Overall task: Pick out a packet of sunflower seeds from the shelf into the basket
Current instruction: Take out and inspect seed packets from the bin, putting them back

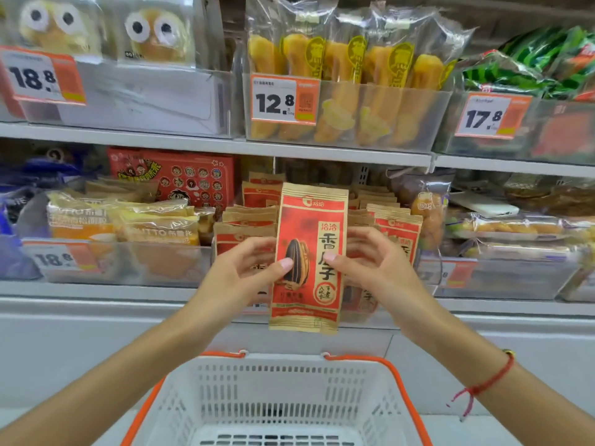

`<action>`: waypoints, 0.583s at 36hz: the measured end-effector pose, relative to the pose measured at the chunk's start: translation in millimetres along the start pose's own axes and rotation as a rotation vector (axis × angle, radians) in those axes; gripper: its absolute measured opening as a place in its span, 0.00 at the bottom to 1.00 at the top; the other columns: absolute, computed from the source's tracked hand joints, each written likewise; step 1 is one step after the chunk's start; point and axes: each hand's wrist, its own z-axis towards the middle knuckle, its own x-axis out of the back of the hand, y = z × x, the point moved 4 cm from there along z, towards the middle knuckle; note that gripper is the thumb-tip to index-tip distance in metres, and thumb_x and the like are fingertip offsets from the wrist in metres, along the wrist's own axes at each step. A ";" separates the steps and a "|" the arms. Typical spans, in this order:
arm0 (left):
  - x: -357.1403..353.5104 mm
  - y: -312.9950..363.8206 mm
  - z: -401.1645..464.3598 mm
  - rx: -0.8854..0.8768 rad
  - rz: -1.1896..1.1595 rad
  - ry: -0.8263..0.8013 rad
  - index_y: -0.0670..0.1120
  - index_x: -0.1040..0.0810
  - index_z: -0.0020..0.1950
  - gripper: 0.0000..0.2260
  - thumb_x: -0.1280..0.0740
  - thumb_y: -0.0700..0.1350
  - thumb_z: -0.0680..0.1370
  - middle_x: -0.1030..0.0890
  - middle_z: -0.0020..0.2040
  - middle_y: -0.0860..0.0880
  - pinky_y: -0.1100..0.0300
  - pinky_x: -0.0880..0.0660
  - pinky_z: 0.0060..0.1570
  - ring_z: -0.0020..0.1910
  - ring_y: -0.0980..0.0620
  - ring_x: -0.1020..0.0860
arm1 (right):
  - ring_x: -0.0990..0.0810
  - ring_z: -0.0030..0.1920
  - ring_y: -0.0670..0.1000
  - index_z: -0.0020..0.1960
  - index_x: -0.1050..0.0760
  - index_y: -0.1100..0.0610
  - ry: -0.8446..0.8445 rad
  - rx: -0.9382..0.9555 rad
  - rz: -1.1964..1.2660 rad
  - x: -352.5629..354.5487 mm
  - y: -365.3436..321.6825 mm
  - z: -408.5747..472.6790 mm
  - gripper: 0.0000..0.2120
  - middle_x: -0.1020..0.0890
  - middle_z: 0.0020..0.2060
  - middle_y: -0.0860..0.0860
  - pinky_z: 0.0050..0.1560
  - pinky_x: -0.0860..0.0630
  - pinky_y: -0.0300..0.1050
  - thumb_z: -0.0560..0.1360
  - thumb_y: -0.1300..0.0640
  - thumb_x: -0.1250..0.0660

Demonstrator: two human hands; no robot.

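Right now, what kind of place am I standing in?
Most likely a grocery or convenience store snack aisle. Shelves carry orange price tags, rows of bagged snacks fill clear bins, and a white shopping basket sits below the seed packet that both hands hold.

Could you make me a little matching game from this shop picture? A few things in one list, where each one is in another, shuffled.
Things:
1. seed packet
2. basket
3. 12.8 price tag
4. red string bracelet

Places:
A. on the right wrist
B. pinched between the left hand and right hand
C. on the front of the upper shelf bin
D. below the hands, nothing visible inside it

Pairs: 1-B, 2-D, 3-C, 4-A
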 end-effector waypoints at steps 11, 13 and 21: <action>-7.5 -31.9 -5.6 0.074 -0.009 0.018 0.53 0.23 0.60 0.16 0.29 0.50 0.72 0.17 0.54 0.55 0.65 0.21 0.44 0.54 0.59 0.19 | 0.21 0.47 0.41 0.61 0.37 0.46 -0.040 0.110 -0.317 -5.2 21.8 -13.7 0.33 0.22 0.50 0.44 0.47 0.20 0.37 0.65 0.57 0.21; -7.9 -34.2 -6.9 0.092 0.002 0.005 0.53 0.23 0.60 0.14 0.30 0.48 0.75 0.17 0.55 0.55 0.66 0.22 0.45 0.54 0.59 0.19 | 0.20 0.46 0.41 0.60 0.34 0.47 -0.014 0.120 -0.329 -4.5 23.8 -12.0 0.28 0.21 0.50 0.45 0.47 0.21 0.36 0.67 0.54 0.22; -15.2 -35.1 -12.8 0.136 0.049 -0.117 0.54 0.23 0.59 0.17 0.30 0.52 0.71 0.18 0.55 0.58 0.59 0.24 0.55 0.55 0.61 0.20 | 0.19 0.42 0.37 0.48 0.23 0.50 0.112 0.135 -0.174 8.0 17.7 -7.9 0.02 0.17 0.43 0.43 0.43 0.24 0.29 0.77 0.56 0.32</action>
